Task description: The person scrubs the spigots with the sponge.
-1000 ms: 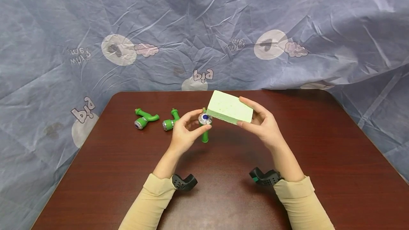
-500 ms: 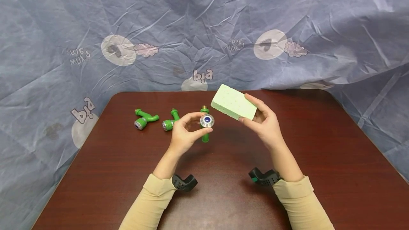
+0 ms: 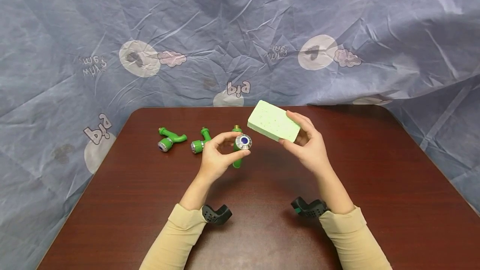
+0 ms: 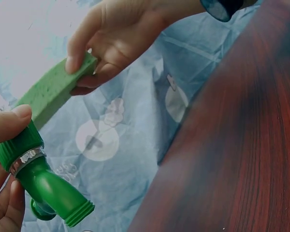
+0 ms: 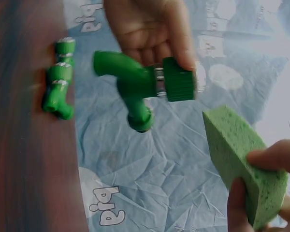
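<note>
While the left hand (image 3: pixel 218 156) pinches a glossy green branched faucet (image 5: pixel 134 84), the right hand (image 3: pixel 309 147) grips a pale green rectangular porous sponge (image 3: pixel 273 121)

Because the left thumb and forefinger close on its ridged knob (image 5: pixel 180 81), we see the faucet held up between their tips, above the dark red-brown wood-grained table (image 3: pixel 262 203). The right thumb and fingers clasp one end of the sponge; its free end is near the left fingertips, apart from the knob. Left of the left fingers lie a loose green faucet (image 3: pixel 166 143) and, partly behind the hand, a second loose one (image 3: pixel 196 146).

We take the step in hand to be wiping the held faucet; the next move probably calls for bringing the sponge against it, under a firm left pinch.

The knob's silver-and-blue face points out of that pinch, toward the wearer. The pipe runs near-to-far across the fingertips, its brass tip beyond the forefinger. The sponge's long axis slants from the right fingers leftward and away.
</note>
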The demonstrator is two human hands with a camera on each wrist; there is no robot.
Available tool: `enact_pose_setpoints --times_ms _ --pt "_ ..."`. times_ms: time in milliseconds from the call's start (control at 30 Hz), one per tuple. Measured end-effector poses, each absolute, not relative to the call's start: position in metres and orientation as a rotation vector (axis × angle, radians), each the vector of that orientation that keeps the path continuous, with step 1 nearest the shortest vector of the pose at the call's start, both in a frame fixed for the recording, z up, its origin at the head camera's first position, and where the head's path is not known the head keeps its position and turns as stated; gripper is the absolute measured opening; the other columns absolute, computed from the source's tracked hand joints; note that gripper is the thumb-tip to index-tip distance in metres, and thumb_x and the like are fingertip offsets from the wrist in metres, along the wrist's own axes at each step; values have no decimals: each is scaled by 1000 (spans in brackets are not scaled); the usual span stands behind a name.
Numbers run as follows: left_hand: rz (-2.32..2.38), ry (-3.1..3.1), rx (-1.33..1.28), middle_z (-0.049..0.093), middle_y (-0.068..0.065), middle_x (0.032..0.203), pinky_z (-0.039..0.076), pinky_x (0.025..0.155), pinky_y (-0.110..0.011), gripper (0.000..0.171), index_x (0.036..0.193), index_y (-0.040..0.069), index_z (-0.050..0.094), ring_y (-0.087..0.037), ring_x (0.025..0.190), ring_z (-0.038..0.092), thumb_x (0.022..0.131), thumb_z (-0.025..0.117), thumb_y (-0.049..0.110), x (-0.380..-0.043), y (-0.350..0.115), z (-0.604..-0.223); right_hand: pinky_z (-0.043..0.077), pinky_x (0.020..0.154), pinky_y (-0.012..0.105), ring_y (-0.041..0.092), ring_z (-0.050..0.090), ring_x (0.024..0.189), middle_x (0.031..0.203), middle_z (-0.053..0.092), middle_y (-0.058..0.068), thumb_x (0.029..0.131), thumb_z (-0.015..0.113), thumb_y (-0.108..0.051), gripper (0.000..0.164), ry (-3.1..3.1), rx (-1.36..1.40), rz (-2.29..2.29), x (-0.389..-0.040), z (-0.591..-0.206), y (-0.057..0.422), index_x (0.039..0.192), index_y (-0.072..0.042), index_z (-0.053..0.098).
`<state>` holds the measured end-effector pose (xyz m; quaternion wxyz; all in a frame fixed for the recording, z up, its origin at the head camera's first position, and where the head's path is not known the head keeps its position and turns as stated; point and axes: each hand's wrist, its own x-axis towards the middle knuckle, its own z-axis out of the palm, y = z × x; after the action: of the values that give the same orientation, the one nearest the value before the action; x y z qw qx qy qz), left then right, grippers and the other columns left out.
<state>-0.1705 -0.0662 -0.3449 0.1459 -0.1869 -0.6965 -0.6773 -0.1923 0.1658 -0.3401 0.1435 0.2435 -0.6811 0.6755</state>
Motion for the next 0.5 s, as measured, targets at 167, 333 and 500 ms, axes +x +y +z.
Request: enact_pose_setpoints --times_ms 167,333,500 --pt "-1956 -1979 -540 64 -27 98 48 78 -34 43 106 -12 62 -11 85 58 66 78 -12 -171 -66 -346 53 74 21 22 54 99 132 41 17 68 61 29 67 -1886 930 2029 -190 -337 168 131 13 44" --pt "-1957 -1953 -517 63 -29 100 50 75 -38 47 110 -14 61 -10 84 59 66 77 -13 -173 -67 -347 52 75 22 21 55 100 131 42 17 67 61 30 67 -1905 1100 1996 -190 -337 169 130 14 45" --pt "-1983 -1911 -483 64 -29 96 53 72 -35 49 112 -13 61 -12 76 60 66 77 -15 -178 -70 -349 52 76 21 21 55 98 131 42 17 66 60 31 67 -1916 1098 2000 -193 -339 175 130 13 45"
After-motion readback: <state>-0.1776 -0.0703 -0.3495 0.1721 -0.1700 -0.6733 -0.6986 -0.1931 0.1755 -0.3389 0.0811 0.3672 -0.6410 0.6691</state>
